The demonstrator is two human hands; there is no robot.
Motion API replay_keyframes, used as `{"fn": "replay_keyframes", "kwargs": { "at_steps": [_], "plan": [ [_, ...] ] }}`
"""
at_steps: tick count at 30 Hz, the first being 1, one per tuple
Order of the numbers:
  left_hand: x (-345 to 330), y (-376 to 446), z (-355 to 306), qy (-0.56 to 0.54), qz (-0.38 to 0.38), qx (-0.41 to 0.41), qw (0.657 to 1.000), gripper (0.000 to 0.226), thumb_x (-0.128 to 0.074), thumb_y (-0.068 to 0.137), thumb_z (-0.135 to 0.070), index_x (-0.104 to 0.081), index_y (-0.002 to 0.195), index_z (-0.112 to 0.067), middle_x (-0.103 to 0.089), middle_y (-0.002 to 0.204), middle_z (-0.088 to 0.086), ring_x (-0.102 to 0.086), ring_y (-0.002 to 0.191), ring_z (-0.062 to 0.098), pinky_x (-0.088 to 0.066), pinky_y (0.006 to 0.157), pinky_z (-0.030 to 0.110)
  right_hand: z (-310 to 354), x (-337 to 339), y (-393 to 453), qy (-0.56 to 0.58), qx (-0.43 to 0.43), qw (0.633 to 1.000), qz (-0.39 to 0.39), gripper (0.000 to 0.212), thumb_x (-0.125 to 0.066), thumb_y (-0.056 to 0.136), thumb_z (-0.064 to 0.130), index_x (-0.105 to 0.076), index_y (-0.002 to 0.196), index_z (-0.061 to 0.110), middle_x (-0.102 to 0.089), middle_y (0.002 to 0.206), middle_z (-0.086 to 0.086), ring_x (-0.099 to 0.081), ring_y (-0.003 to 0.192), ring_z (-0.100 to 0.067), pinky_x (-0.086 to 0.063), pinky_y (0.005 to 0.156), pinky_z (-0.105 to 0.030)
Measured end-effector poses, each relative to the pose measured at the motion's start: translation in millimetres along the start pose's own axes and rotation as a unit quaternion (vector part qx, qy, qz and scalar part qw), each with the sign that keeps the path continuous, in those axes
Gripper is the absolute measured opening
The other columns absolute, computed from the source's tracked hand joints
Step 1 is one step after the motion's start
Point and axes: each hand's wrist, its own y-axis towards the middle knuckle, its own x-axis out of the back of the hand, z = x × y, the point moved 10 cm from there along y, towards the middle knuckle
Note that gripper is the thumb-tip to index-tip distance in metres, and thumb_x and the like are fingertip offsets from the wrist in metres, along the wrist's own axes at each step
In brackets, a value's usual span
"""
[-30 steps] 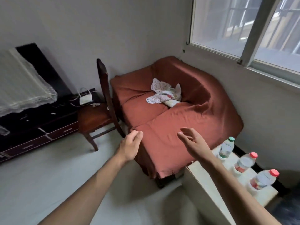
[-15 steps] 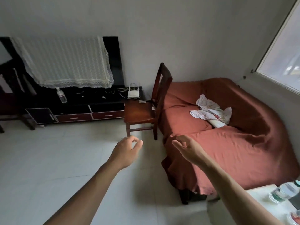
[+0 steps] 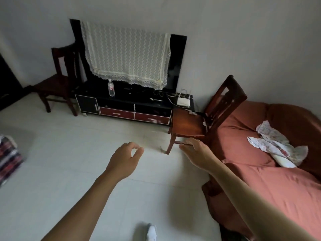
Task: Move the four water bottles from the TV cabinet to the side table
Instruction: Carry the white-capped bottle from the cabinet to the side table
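Note:
One clear water bottle (image 3: 111, 87) with a red-and-white label stands upright on the black TV cabinet (image 3: 139, 103), left of centre, below a lace-covered TV (image 3: 128, 54). My left hand (image 3: 124, 159) hangs over the floor in the middle of the view, fingers loosely curled, holding nothing. Beside it my right hand (image 3: 198, 152) is empty too, fingers spread, near a chair leg. Both hands are well short of the cabinet. The side table is out of view.
A wooden chair (image 3: 199, 122) stands between the cabinet's right end and the red-covered sofa (image 3: 271, 153). Another dark chair (image 3: 57, 84) is left of the cabinet. A white router (image 3: 183, 101) and cables lie on the cabinet top. Pale tiled floor (image 3: 69, 153) stretches ahead.
The view has swung left, away from the window and the side table with its bottles, onto the TV cabinet. Both empty hands stay out in front.

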Motion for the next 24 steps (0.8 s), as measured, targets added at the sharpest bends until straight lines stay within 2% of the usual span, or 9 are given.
{"fn": "replay_keyframes", "kwargs": {
  "at_steps": [2, 6, 10, 12, 14, 15, 17, 19, 24],
  "plan": [
    [15, 22, 25, 0.015, 0.000, 0.014, 1.000, 0.040, -0.042, 0.097, -0.051, -0.058, 0.124, -0.024, -0.058, 0.132, -0.006, -0.051, 0.106, 0.008, -0.044, 0.093, 0.030, 19, -20, 38, 0.016, 0.010, 1.000, 0.012, 0.057, -0.046, 0.091, 0.061, -0.061, 0.126, 0.019, -0.064, 0.124, 0.000, -0.061, 0.115, -0.020, -0.048, 0.094, -0.037],
    [59, 80, 74, 0.056, -0.019, 0.054, 0.997, 0.041, -0.042, 0.098, -0.049, -0.058, 0.125, -0.023, -0.059, 0.132, -0.005, -0.051, 0.103, 0.008, -0.043, 0.090, 0.029, 63, -63, 126, 0.055, 0.040, 0.997, 0.041, 0.050, -0.047, 0.098, 0.050, -0.055, 0.135, 0.017, -0.057, 0.139, -0.005, -0.056, 0.123, -0.022, -0.044, 0.100, -0.035],
    [115, 138, 115, 0.069, -0.035, 0.106, 0.991, 0.040, -0.044, 0.097, -0.049, -0.058, 0.124, -0.024, -0.058, 0.133, -0.005, -0.053, 0.105, 0.009, -0.044, 0.093, 0.030, 116, -94, 208, 0.078, 0.049, 0.993, 0.079, 0.050, -0.045, 0.098, 0.052, -0.053, 0.137, 0.020, -0.053, 0.142, -0.002, -0.054, 0.124, -0.023, -0.044, 0.102, -0.035],
    [147, 167, 128, 0.072, -0.056, 0.115, 0.989, 0.039, -0.045, 0.097, -0.049, -0.058, 0.125, -0.024, -0.058, 0.132, -0.006, -0.054, 0.105, 0.009, -0.044, 0.094, 0.031, 147, -99, 244, 0.082, 0.059, 0.990, 0.098, 0.050, -0.043, 0.099, 0.051, -0.051, 0.138, 0.022, -0.051, 0.134, 0.006, -0.051, 0.125, -0.021, -0.043, 0.101, -0.034],
    [174, 193, 143, 0.067, -0.078, 0.121, 0.987, 0.040, -0.045, 0.097, -0.049, -0.058, 0.126, -0.025, -0.059, 0.132, -0.007, -0.055, 0.104, 0.009, -0.044, 0.093, 0.030, 177, -100, 278, 0.078, 0.075, 0.988, 0.106, 0.044, -0.042, 0.098, 0.053, -0.053, 0.131, 0.027, -0.049, 0.116, 0.013, -0.050, 0.118, -0.019, -0.042, 0.097, -0.034],
    [185, 205, 151, 0.062, -0.084, 0.124, 0.987, 0.040, -0.045, 0.097, -0.049, -0.057, 0.126, -0.025, -0.059, 0.132, -0.006, -0.055, 0.103, 0.009, -0.044, 0.093, 0.030, 191, -101, 294, 0.071, 0.085, 0.988, 0.107, 0.043, -0.041, 0.097, 0.055, -0.054, 0.127, 0.028, -0.052, 0.114, 0.013, -0.050, 0.116, -0.018, -0.042, 0.097, -0.034],
    [200, 230, 169, 0.059, -0.092, 0.130, 0.986, 0.040, -0.044, 0.098, -0.049, -0.057, 0.127, -0.024, -0.059, 0.131, -0.005, -0.057, 0.103, 0.010, -0.045, 0.094, 0.030, 214, -106, 327, 0.060, 0.090, 0.988, 0.109, 0.052, -0.043, 0.096, 0.055, -0.052, 0.135, 0.023, -0.056, 0.130, 0.004, -0.051, 0.123, -0.018, -0.043, 0.104, -0.037],
    [210, 255, 190, 0.054, -0.093, 0.135, 0.985, 0.041, -0.043, 0.098, -0.048, -0.057, 0.127, -0.023, -0.059, 0.132, -0.003, -0.056, 0.103, 0.010, -0.045, 0.093, 0.030, 232, -118, 359, 0.037, 0.088, 0.989, 0.113, 0.055, -0.044, 0.097, 0.054, -0.049, 0.140, 0.021, -0.051, 0.140, -0.002, -0.050, 0.127, -0.019, -0.042, 0.105, -0.035],
    [229, 334, 249, 0.027, -0.082, 0.129, 0.988, 0.042, -0.043, 0.098, -0.048, -0.056, 0.129, -0.022, -0.057, 0.134, -0.004, -0.051, 0.103, 0.007, -0.041, 0.089, 0.026, 276, -161, 435, -0.017, 0.097, 0.988, 0.115, 0.057, -0.045, 0.096, 0.056, -0.050, 0.140, 0.020, -0.052, 0.142, -0.005, -0.049, 0.130, -0.020, -0.041, 0.107, -0.035]
  ]
}}
